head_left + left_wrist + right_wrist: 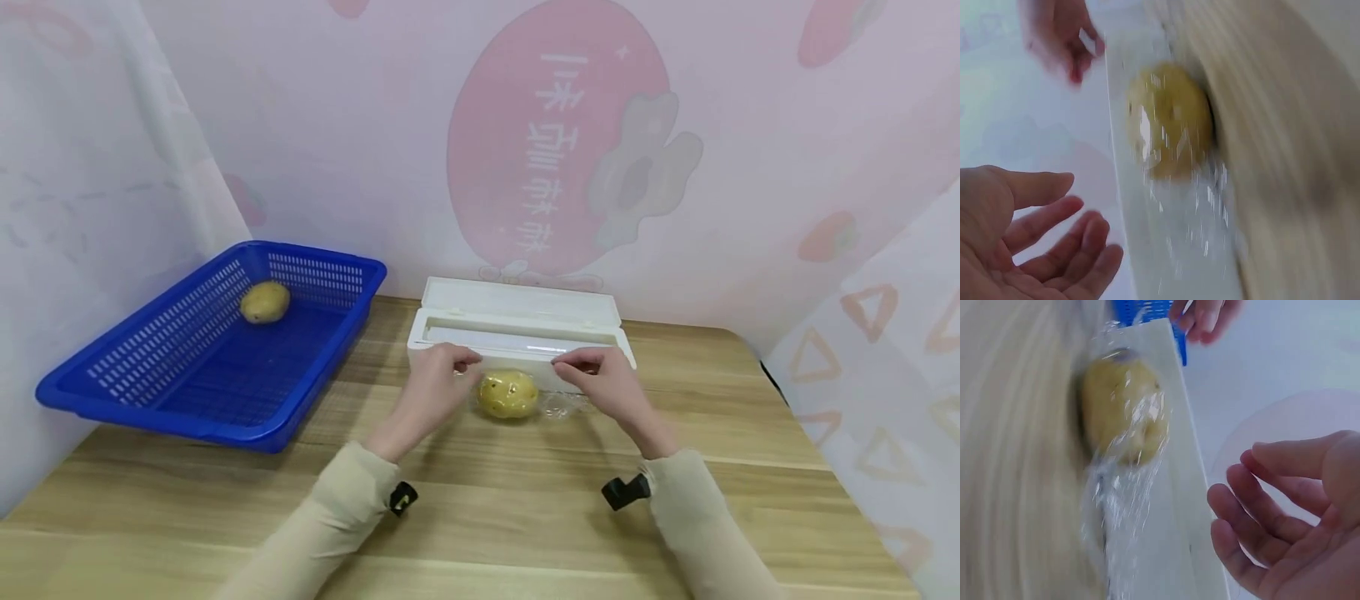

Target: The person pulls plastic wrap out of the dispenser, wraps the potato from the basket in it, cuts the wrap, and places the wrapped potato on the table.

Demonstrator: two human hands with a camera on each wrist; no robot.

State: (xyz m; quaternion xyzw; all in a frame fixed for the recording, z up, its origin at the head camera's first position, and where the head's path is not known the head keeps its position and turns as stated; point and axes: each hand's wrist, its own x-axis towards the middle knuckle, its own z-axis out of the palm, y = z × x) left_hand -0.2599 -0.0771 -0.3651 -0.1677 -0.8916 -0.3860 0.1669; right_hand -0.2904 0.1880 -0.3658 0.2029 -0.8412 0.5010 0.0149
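Note:
A yellow potato (508, 395) lies on the table, with shiny clear film (558, 406) over it and trailing to its right. Directly behind stands a long white box (522, 298), lid raised, a pale roll (487, 339) inside. My left hand (441, 383) hovers at the potato's upper left; in the left wrist view the hand (1041, 244) has loosely bent fingers apart from the thumb, holding nothing visible. My right hand (609, 385) is above the box's front right; in the right wrist view this hand (1297, 512) has thumb and index tips close together, no film visible between them.
On the left is a blue perforated basket (311, 392), a second potato (265, 302) near its back left. The wooden table (495, 508) extends in front of the box. A printed pale curtain (360, 125) hangs behind and at both sides.

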